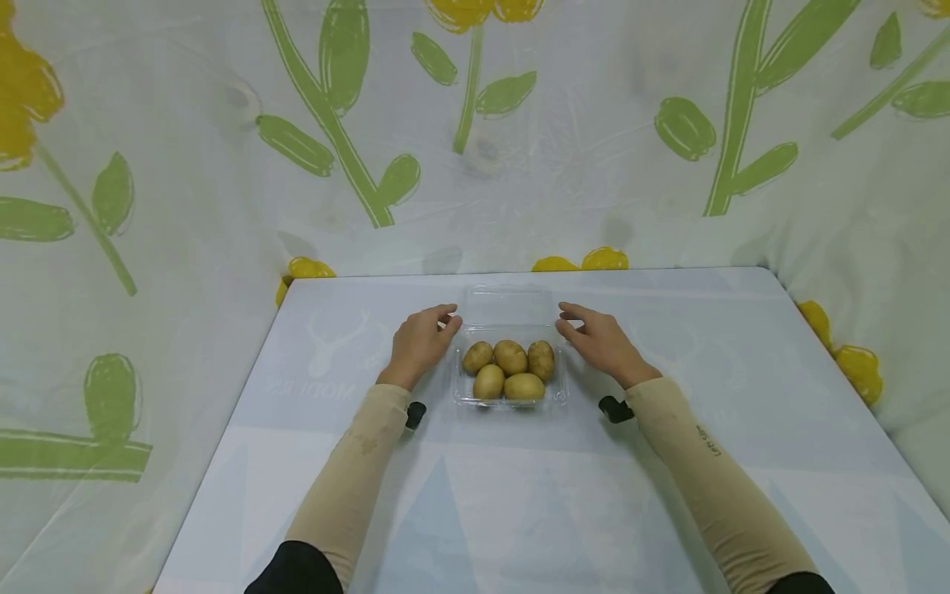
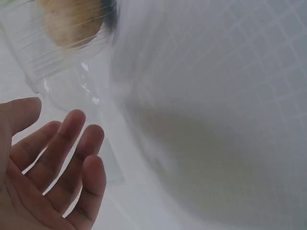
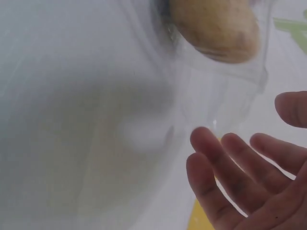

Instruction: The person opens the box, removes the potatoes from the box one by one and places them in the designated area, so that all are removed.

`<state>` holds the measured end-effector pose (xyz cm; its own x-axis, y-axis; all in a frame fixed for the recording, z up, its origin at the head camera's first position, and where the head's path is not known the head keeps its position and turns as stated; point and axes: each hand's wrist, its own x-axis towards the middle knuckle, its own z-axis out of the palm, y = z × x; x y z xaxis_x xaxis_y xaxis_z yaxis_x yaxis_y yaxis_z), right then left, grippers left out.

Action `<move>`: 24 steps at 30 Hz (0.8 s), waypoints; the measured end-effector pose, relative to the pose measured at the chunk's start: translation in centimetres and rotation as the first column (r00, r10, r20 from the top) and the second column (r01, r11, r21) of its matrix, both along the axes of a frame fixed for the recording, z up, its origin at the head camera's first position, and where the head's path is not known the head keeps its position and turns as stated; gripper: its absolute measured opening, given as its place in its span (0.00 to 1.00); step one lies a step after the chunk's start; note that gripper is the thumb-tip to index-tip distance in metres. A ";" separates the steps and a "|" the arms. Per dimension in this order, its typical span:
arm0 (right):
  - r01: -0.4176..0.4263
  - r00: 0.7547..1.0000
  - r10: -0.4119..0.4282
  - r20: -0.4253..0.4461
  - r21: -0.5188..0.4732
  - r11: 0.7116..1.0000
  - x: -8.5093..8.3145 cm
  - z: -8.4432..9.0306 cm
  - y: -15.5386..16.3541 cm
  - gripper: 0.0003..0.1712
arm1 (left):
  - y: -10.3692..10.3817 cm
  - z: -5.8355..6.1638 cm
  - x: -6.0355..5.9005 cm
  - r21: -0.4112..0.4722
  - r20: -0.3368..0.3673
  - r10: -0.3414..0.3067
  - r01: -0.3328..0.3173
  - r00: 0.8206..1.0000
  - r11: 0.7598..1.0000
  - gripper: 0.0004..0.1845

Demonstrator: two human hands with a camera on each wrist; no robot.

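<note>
In the head view a clear plastic clamshell box stands on the table with its lid folded back toward the far edge. Several potatoes lie inside in two rows. My left hand is at the box's left, fingertips close to the lid's side; the left wrist view shows that hand with fingers spread and nothing between them. On the opposite side my right hand mirrors it near the lid's right edge. Its fingers are relaxed and apart in the right wrist view, below a potato seen through the plastic.
A white table with pale blue prints carries the box near its far edge. Behind and beside it hangs a light curtain with green stems and yellow flowers. Dark wrist cameras sit under both sleeves.
</note>
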<state>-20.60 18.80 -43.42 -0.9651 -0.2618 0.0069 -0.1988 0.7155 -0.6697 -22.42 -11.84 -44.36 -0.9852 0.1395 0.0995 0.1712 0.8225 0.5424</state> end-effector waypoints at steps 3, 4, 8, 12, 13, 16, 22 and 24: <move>0.013 1.000 -0.013 -0.022 0.006 1.000 0.2 0.3 0.8 0.32 | -0.3 0.4 0.4 0.006 -0.019 -0.012 0.012 1.000 1.000 0.24; 0.016 0.999 -0.015 -0.030 0.006 1.000 0.2 0.3 1.0 0.32 | -0.3 0.6 0.6 0.008 -0.024 -0.020 0.020 0.999 1.000 0.25; 0.029 0.998 -0.029 -0.059 -0.005 1.000 0.6 0.6 2.0 0.32 | -0.7 1.4 2.2 -0.023 -0.045 -0.054 0.053 0.998 0.998 0.29; 0.040 0.994 -0.042 -0.106 -0.020 0.999 1.0 1.0 2.7 0.32 | -0.9 1.9 4.2 -0.053 -0.052 -0.078 0.075 0.996 0.996 0.33; 0.046 0.991 -0.048 -0.122 -0.021 0.999 1.0 1.2 2.9 0.32 | -0.9 1.9 4.6 -0.061 -0.051 -0.087 0.084 0.995 0.995 0.34; 0.062 0.982 -0.063 -0.178 -0.011 0.998 1.2 1.7 3.3 0.34 | -0.8 1.9 6.0 -0.072 -0.028 -0.116 0.114 0.993 0.991 0.38; 0.053 0.971 -0.054 -0.234 -0.010 0.999 1.6 2.7 3.4 0.37 | -0.6 1.3 8.5 -0.118 0.001 -0.136 0.135 0.991 0.984 0.47; 0.035 0.968 -0.040 -0.249 -0.024 0.999 1.7 3.0 3.3 0.38 | -0.5 1.0 9.1 -0.135 0.002 -0.140 0.139 0.990 0.981 0.50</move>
